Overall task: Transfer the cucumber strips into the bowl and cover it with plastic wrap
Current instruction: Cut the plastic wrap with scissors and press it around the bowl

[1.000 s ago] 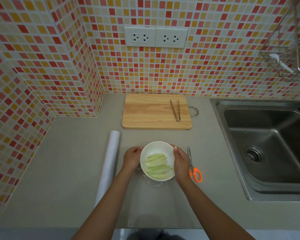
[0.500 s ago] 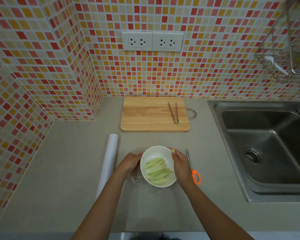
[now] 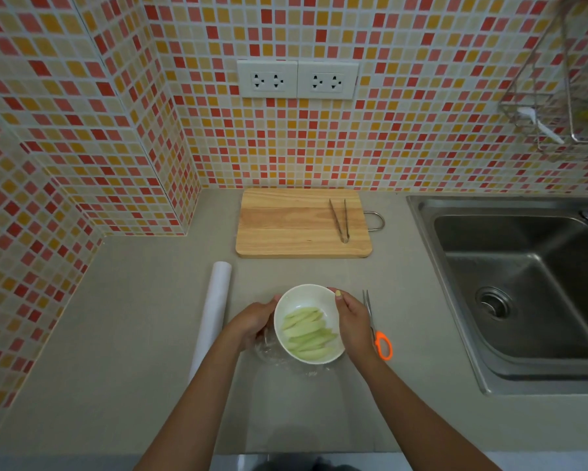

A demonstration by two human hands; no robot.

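Cucumber strips lie in the white bowl at lower centre of the desk, where left hand and right hand have tucked crinkled plastic wrap lower round its sides, each grip curled on it, so covering seems nearly finished.

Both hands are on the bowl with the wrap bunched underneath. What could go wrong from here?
1. The plastic wrap looks crumpled at the near-left of the bowl; it may cling to itself and seal poorly.
2. The left hand and right hand press from both sides; uneven tugging could tip the cucumber strips.
3. The scissors lie beside the right hand and could get bumped.
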